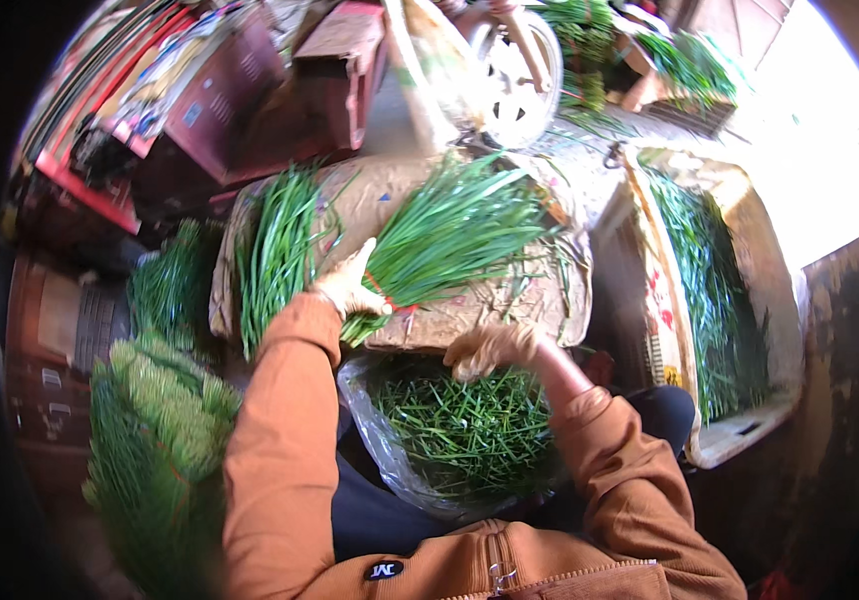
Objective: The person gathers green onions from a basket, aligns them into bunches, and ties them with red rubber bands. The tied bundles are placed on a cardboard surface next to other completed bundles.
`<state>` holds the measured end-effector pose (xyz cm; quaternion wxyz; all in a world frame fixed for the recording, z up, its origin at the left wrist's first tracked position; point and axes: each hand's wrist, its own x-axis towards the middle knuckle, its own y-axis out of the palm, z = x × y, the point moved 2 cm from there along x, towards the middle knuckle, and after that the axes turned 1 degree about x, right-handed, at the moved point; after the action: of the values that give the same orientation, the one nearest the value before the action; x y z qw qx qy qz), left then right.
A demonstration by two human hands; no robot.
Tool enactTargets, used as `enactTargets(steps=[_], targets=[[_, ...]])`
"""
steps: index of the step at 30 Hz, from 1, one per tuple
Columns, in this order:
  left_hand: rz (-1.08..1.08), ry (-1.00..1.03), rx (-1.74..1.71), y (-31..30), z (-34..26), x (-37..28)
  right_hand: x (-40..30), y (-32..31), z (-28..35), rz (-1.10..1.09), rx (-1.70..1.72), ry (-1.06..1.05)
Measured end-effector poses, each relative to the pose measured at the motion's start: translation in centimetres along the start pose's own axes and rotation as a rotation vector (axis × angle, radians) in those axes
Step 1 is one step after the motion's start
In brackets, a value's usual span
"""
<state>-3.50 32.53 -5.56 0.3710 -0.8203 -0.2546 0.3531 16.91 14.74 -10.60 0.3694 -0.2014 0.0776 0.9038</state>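
My left hand [351, 289], in a pale glove, grips a bunch of garlic chives [452, 232] near its stem ends. A red tie [403, 307] shows around the bunch beside my fingers. Its leaves fan out to the far right over a cloth-covered work surface [437, 330]. On the left side of that surface lies a looser heap of chives [279, 247]. My gloved right hand [489, 349] hovers at the near edge, fingers curled; whether something is inside them is unclear. Beneath it sits a plastic-lined container [373, 435] full of green trimmings [467, 427].
At right stands a tall crate [673, 360] with chives inside. Tied bundles [174, 405] are stacked at lower left. Reddish metal cabinets [227, 105] border the far left. Beyond the surface are a white wheel [523, 82] and another person's hand [636, 94] near more chives.
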Motion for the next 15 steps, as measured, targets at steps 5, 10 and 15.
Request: enactTargets(steps=[5, 10, 15], targets=[[-0.1, -0.153, -0.43, -1.2, 4.9, 0.1, 7.3, 2.5, -0.6, -0.304, 0.774, -0.161], [0.162, -0.157, -0.428, -2.5, 0.3, -2.7, 10.1, 2.9, -0.6, -0.228, 1.172, -0.289], [-0.34, 0.161, 0.001, 0.5, -5.3, -10.3, 8.8, 5.6, -1.7, -0.28, 1.299, -0.558]])
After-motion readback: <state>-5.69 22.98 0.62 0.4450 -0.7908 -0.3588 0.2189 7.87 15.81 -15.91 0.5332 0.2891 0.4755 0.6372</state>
